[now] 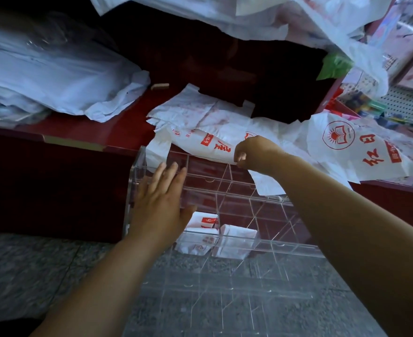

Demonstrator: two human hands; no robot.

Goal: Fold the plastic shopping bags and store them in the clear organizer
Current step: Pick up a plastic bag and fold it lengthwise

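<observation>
A clear acrylic organizer (268,249) with several compartments stands on the floor against a dark red counter. Two folded white bags (234,242) with red print lie in its compartments. My left hand (160,200) is flat with straight fingers over the organizer's left part. My right hand (254,152) grips the edge of a white shopping bag (207,144) with red lettering that lies on the counter's edge above the organizer. More white bags with red print (351,147) spread over the counter to the right.
A pile of white plastic bags (54,76) sits on the counter at the left, and more hang at the top (200,18). Shelves with small goods (395,100) stand at the right. The floor (42,268) is grey stone.
</observation>
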